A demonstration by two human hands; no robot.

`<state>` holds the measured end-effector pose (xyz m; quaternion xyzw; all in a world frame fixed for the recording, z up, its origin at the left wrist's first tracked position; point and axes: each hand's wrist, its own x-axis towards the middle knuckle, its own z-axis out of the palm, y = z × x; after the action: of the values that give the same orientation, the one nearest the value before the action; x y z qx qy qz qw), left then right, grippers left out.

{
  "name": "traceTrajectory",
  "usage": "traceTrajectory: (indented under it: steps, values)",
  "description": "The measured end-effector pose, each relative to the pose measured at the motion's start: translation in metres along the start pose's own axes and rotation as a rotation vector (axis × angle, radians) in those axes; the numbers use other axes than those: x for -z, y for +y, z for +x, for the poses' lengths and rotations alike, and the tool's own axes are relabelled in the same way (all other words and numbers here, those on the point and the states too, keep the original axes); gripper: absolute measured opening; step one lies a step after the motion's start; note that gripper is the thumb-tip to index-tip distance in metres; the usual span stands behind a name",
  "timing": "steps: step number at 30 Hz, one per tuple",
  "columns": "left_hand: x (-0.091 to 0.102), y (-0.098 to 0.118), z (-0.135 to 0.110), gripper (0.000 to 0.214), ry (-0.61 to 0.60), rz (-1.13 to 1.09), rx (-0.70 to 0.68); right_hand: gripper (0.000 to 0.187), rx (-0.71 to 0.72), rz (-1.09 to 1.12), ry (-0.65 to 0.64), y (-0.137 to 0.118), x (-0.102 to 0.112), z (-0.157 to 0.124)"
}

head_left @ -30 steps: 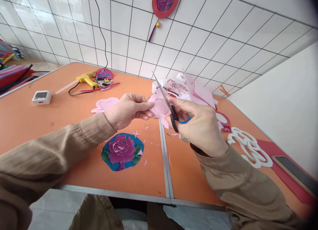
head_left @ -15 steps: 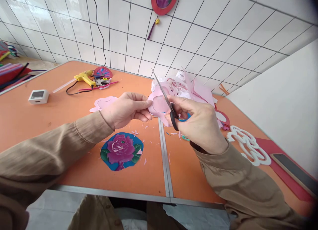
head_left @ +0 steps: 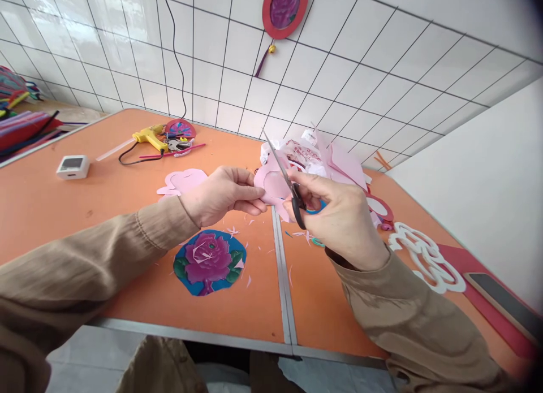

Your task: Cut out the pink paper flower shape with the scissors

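Note:
Between thumb and fingers my left hand (head_left: 231, 195) pinches the edge of a pink paper cutout (head_left: 271, 186) with a rounded outline. My right hand (head_left: 339, 212) is closed around the black and blue handles of a pair of scissors (head_left: 280, 165); the blades point up and away, in front of the pink paper. Whether the blades touch the paper I cannot tell. Below my hands, a round cloth piece with a purple rose on blue (head_left: 210, 263) lies flat, with pink scraps on it. More pink cutouts (head_left: 184, 181) lie just behind my left wrist.
A yellow glue gun (head_left: 150, 137) with its cord and a small white box (head_left: 73, 167) sit at the left. Pink sheets (head_left: 343, 161) and crumpled plastic are at the back. White looped cutouts (head_left: 428, 260) and a phone (head_left: 504, 302) on red sheet lie right. A metal seam (head_left: 282, 274) divides the orange table.
The view has tilted slightly upward, so everything sits a little lower in the picture. Both hands keep their holds on the paper and scissors, with only slight movement.

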<state>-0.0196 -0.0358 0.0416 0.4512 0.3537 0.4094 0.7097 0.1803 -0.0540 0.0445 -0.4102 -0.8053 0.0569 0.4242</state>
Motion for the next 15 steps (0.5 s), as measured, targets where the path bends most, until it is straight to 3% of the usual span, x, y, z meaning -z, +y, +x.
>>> traceTrajectory:
  steps: [15]
  values:
    - [-0.0094, -0.0015, -0.0061, 0.023, 0.115, -0.062, 0.02, 0.047, -0.023, 0.05, 0.009, 0.0039, -0.0025, -0.0006]
